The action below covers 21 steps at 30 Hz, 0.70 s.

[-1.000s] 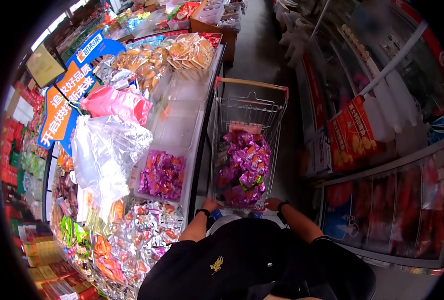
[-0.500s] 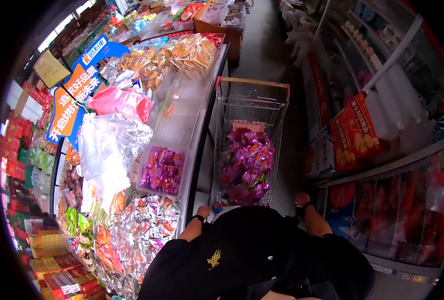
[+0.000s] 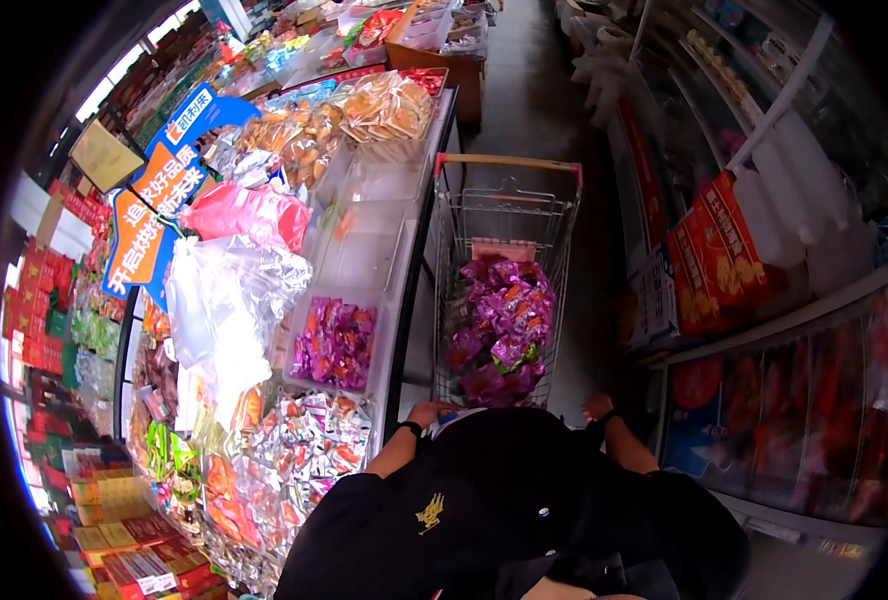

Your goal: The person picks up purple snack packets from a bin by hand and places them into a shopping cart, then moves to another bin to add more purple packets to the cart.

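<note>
A wire shopping cart (image 3: pixel 562 262) stands in front of me, with a pile of purple-wrapped snack packs (image 3: pixel 509 305) inside. My left hand (image 3: pixel 424 413) is closed at the near left corner of the cart, on the end of its handle, where a bit of red and blue shows. On the other side, my right hand (image 3: pixel 596 406) is closed at the near right end. The middle of the handle is hidden by my dark shirt, and little of the grip shows under either hand.
Left of the cart runs a display counter (image 3: pixel 396 385) with a bin of purple packs (image 3: pixel 334 343), clear plastic bags (image 3: pixel 226 300) and silver-wrapped snacks (image 3: pixel 309 445). Along the right are a glass-fronted cabinet (image 3: pixel 794 420) and a red carton (image 3: pixel 716 248). The aisle floor (image 3: pixel 529 90) stretches ahead.
The view has shifted slightly, so the counter and cart sit a little farther right in it. Both hands keep their places at the cart's near end.
</note>
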{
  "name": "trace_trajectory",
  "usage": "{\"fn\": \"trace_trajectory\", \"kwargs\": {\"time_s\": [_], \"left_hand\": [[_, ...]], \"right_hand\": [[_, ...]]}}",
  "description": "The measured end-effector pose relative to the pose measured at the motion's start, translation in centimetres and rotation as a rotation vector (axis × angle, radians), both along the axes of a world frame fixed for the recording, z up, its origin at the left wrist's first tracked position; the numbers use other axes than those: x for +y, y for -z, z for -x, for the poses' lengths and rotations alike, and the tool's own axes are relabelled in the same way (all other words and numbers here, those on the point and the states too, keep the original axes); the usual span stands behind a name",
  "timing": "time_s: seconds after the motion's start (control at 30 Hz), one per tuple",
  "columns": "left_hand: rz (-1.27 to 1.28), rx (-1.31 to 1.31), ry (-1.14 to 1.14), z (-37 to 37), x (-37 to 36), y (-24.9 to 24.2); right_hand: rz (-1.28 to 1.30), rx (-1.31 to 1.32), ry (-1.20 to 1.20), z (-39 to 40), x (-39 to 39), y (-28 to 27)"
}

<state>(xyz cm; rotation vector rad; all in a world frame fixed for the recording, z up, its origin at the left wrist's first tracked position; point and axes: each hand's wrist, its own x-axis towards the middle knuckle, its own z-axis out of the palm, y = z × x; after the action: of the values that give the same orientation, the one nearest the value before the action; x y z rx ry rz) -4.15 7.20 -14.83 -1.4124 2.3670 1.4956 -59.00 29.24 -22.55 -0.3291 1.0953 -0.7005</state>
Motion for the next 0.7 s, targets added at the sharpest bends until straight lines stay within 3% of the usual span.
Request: {"fn": "trace_trajectory", "kwargs": {"time_s": [0.13, 0.23, 0.33, 0.37, 0.43, 0.47, 0.57, 0.67, 0.7], "left_hand": [[-0.401, 0.163, -0.401, 1.3, 0.3, -2.4], [-0.439, 0.001, -0.354, 2.1, 0.3, -7.6], [-0.402, 0.022, -0.386, 1.6, 0.8, -7.1], [-0.376, 0.05, -0.378, 0.5, 1.0, -4.2], [-0.32, 0.109, -0.367, -1.6, 1.0, 2.9], [-0.435, 0.164, -0.468, -1.7, 1.2, 2.3], [-0.307, 0.017, -0.316, -1.3, 1.5, -1.1], [-0.181, 0.075, -0.115, -2.9, 1.2, 4.4], [-0.211, 0.037, -0.164, -2.7, 1.4, 4.0]], "right_hand": [[-0.11, -0.394, 0.175, 0.2, 0.3, 0.3], [-0.105, -0.503, 0.227, -0.1, 1.1, 0.5], [-0.113, -0.704, 0.282, -0.2, 2.0, 2.0], [-0.119, -0.795, 0.301, -0.3, 2.3, 2.3], [-0.15, -0.717, 0.308, -0.7, 2.3, 1.5], [-0.164, -0.679, 0.309, -0.8, 2.1, 1.2], [-0.141, -0.481, 0.241, -0.8, 1.7, 0.6], [-0.172, -0.323, 0.223, 2.0, 3.0, 8.6], [-0.115, -0.271, 0.148, 1.0, 2.1, 5.3]]}}
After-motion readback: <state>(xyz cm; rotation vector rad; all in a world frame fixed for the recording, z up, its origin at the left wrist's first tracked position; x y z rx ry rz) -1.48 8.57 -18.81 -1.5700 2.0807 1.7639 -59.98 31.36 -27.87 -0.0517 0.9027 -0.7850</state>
